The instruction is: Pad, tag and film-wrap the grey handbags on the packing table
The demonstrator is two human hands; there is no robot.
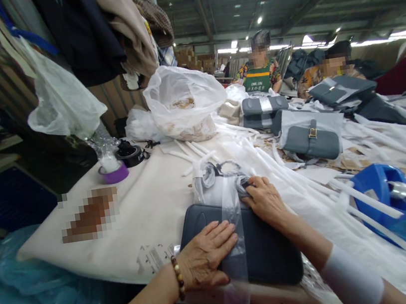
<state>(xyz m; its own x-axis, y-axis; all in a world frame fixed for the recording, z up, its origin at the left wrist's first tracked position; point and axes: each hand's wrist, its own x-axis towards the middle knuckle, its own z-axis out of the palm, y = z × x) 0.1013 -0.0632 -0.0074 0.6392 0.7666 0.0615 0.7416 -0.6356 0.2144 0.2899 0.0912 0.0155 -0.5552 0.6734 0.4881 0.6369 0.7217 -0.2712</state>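
Observation:
A dark blue-grey handbag [270, 251] lies flat at the near edge of the covered table. Across it runs a translucent plastic strip [230, 213], its loose end hanging over the table edge. My left hand [206, 254] rests on the bag and strip with its fingers stretched out flat. At the bag's far edge, my right hand [266, 201] has its fingers curled round a plastic-wrapped part of the strap [243, 185]. More wrapped strap [206, 175] lies just beyond the bag. What sits beneath my right fingertips is partly hidden.
Purple tape [114, 173] and black tape [130, 156] stand at the left. A blue tape dispenser [378, 188] is at the right, among white foam rods. Another grey bag [312, 139], a large plastic sack [188, 103] and two people are farther back.

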